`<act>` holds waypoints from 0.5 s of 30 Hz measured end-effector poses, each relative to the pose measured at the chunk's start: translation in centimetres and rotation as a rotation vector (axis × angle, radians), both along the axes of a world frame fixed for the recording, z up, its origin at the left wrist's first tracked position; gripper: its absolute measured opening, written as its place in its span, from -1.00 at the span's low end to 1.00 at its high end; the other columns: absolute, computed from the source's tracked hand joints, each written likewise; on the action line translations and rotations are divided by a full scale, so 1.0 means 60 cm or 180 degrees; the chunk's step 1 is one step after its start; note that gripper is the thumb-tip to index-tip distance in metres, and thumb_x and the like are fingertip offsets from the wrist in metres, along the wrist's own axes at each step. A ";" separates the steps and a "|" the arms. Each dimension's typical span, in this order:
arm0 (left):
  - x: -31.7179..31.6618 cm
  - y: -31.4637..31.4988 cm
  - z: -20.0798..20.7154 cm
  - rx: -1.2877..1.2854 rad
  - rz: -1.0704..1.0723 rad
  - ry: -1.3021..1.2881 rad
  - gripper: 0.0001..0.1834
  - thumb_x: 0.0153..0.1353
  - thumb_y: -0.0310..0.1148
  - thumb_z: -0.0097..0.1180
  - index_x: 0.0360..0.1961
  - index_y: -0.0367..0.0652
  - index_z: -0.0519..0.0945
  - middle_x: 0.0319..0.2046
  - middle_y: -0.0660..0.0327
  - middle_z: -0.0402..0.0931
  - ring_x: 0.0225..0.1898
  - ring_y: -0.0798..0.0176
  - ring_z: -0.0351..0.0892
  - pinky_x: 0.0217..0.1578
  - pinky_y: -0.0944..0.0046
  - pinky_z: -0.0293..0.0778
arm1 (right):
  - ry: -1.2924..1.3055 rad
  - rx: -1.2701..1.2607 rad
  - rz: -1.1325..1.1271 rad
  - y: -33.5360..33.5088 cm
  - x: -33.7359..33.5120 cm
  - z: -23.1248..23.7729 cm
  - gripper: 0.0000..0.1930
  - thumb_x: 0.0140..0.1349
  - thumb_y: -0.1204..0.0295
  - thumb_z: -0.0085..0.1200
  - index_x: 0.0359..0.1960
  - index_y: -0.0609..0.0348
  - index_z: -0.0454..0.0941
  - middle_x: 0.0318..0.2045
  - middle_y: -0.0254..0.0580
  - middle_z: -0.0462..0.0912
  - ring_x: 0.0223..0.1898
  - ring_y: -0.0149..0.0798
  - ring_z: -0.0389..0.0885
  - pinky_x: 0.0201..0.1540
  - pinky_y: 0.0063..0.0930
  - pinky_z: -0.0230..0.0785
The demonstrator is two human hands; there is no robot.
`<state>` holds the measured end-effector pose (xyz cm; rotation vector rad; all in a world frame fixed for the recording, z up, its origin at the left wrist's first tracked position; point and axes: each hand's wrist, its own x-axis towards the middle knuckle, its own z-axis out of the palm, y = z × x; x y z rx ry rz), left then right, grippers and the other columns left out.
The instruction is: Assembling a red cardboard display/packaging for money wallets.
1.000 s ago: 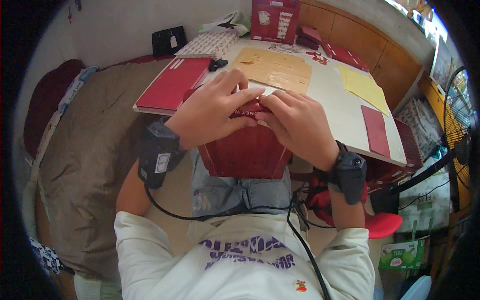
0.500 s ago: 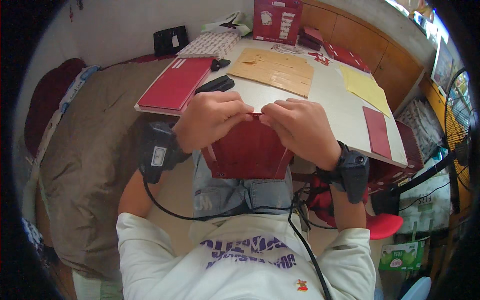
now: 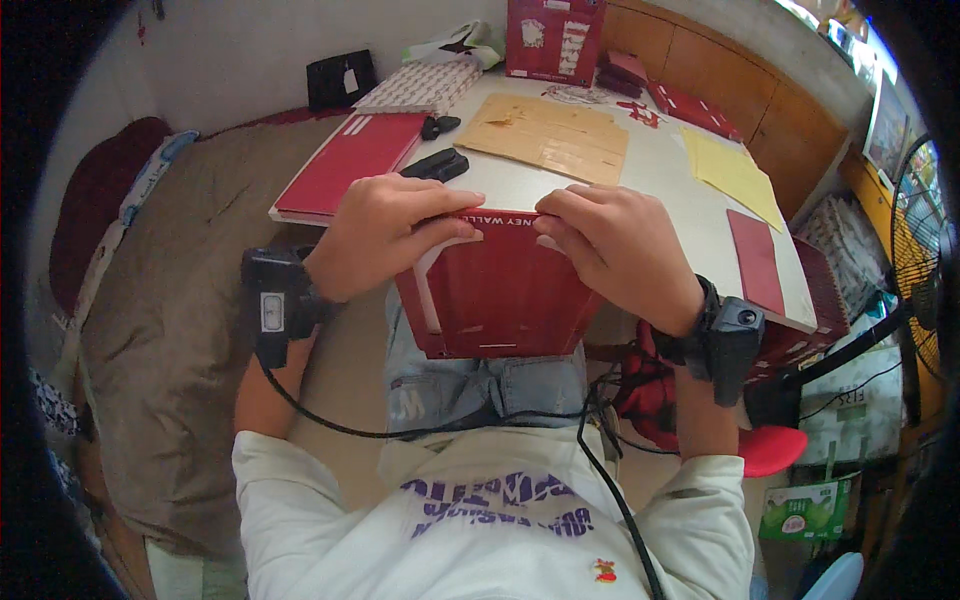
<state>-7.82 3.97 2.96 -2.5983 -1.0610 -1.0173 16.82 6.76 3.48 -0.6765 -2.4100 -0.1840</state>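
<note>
A dark red cardboard box stands above my lap at the front edge of the table, its large panel facing me. White strips show along its sides, and a narrow printed flap runs across its top. My left hand grips the upper left corner, thumb on the near face and fingers over the top. At the upper right corner my right hand pinches the edge the same way. Both hands are closed on the box. Its far side is hidden.
On the white table lie a brown cardboard sheet, a red flat panel, black tools, yellow sheets and a red strip. A red box stands behind. To the right is a black fan.
My hands have moved apart along the top edge, from near its middle to the two corners. The printed flap between them now shows, and more of the panel is visible.
</note>
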 end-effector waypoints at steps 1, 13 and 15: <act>0.004 -0.005 0.003 -0.0224 0.0063 -0.0005 -0.70 0.04 -0.28 0.24 -0.19 -0.17 0.64 -0.41 0.11 0.60 -0.38 0.09 0.58 -0.34 0.23 0.46 | -0.0079 -0.0017 -0.0087 0.000 -0.001 0.002 -0.85 0.17 0.34 0.05 -0.32 0.13 0.54 -0.48 -0.13 0.58 -0.43 -0.02 0.55 -0.38 -0.24 0.38; 0.015 -0.004 0.012 -0.0495 -0.0289 -0.0166 -0.77 0.15 -0.36 0.14 -0.18 -0.22 0.62 -0.34 0.08 0.62 -0.29 0.08 0.60 -0.26 0.21 0.44 | -0.0234 -0.0037 0.0157 -0.002 -0.005 0.010 -0.93 0.12 0.46 -0.01 -0.38 0.13 0.49 -0.52 -0.13 0.58 -0.43 -0.05 0.58 -0.43 -0.22 0.40; 0.008 -0.005 0.007 -0.0521 -0.0197 -0.0223 -0.77 0.16 -0.36 0.13 -0.18 -0.22 0.62 -0.32 0.08 0.62 -0.28 0.08 0.59 -0.24 0.20 0.44 | -0.0246 -0.0071 0.0247 -0.001 -0.001 0.009 -0.93 0.12 0.46 -0.01 -0.38 0.14 0.49 -0.52 -0.11 0.58 -0.43 -0.04 0.57 -0.42 -0.22 0.39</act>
